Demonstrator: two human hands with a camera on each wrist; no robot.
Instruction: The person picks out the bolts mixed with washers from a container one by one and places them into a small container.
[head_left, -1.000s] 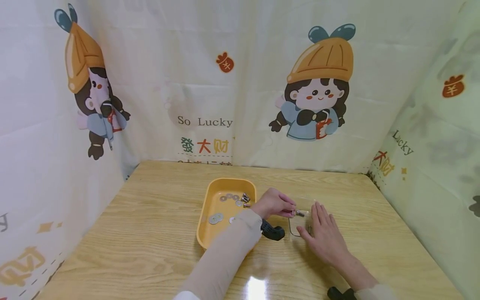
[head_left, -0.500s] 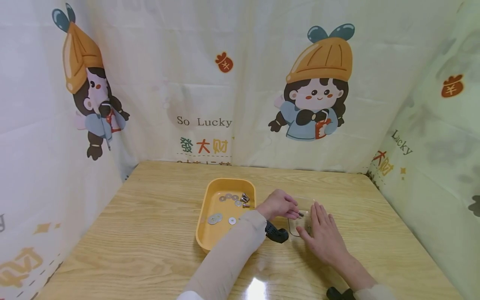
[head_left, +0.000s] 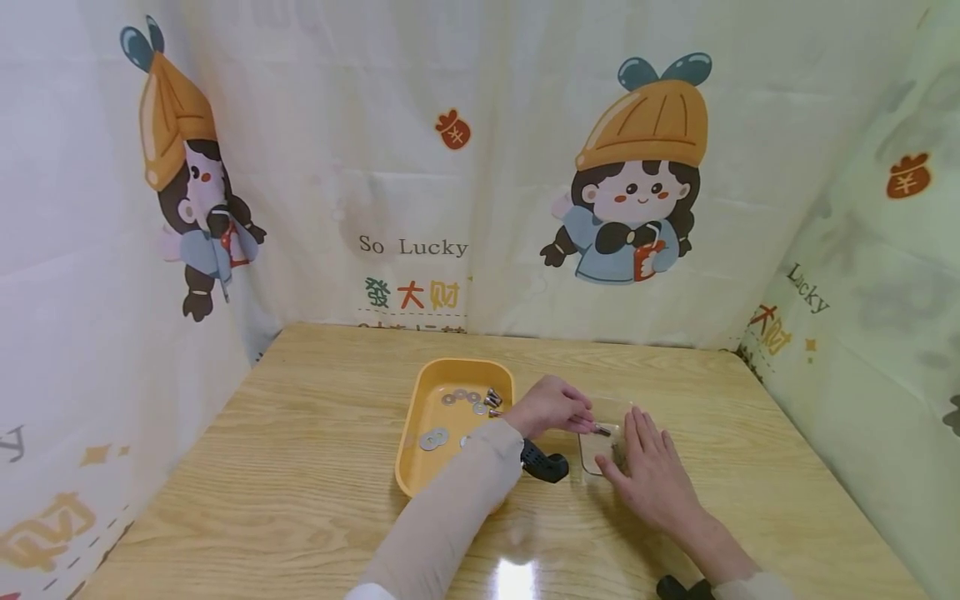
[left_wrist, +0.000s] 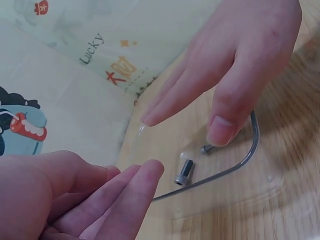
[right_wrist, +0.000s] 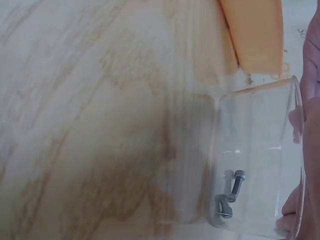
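Observation:
In the head view, my left hand hovers at the left side of a clear plastic box. Its fingers reach out close together in the left wrist view, with nothing visible at the tips. A socket-head bolt lies in the box just beyond them, apart from the fingertips. A second bolt shows partly behind my right thumb. More metal pieces, some perhaps reflections, overlap beside a bolt in the right wrist view. My right hand rests along the box's right side with straight fingers.
Left of the box stands a yellow tray containing several flat washers and a few bolts. A black wrist camera is on the left wrist. Fabric walls surround the wooden table.
My left hand shifted slightly right over the box, then back left, uncovering more of the bolt. That bolt and my right hand have stayed in place.

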